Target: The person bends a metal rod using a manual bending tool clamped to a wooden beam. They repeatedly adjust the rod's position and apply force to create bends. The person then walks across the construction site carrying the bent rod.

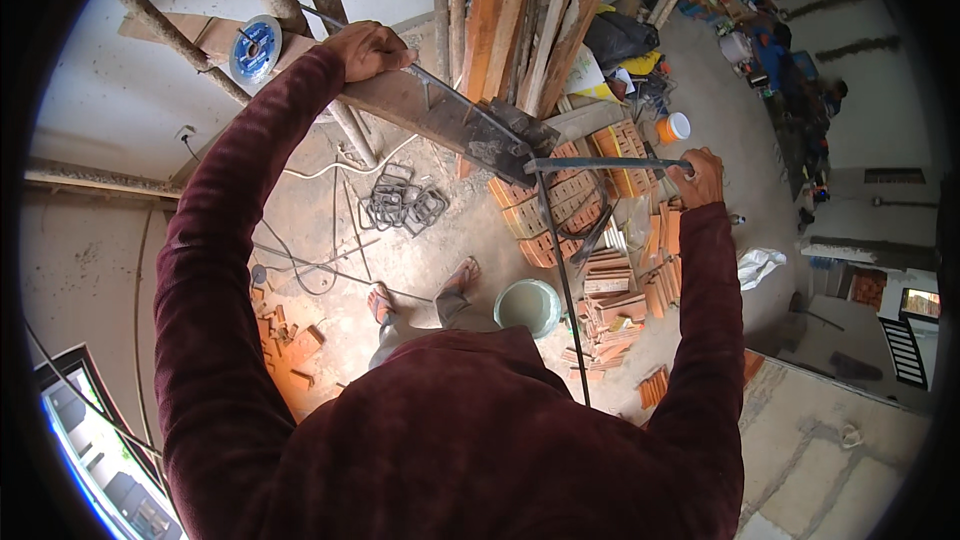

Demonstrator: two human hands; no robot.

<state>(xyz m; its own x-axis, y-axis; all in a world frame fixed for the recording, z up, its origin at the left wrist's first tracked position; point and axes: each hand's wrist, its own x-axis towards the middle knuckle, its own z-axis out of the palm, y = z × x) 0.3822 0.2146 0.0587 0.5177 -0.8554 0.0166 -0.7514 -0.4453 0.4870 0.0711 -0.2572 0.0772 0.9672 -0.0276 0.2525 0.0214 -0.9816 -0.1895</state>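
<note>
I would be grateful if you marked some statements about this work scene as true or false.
1. The right hand grips a flat metal bar. True.
2. The left hand is down beside the feet. False: it is up at the thin rod.
3. Bent metal frames lie in a pile on the floor. True.
4. The bucket stands left of the feet. False: it stands to their right.
5. The round disc has a blue face. True.
</note>
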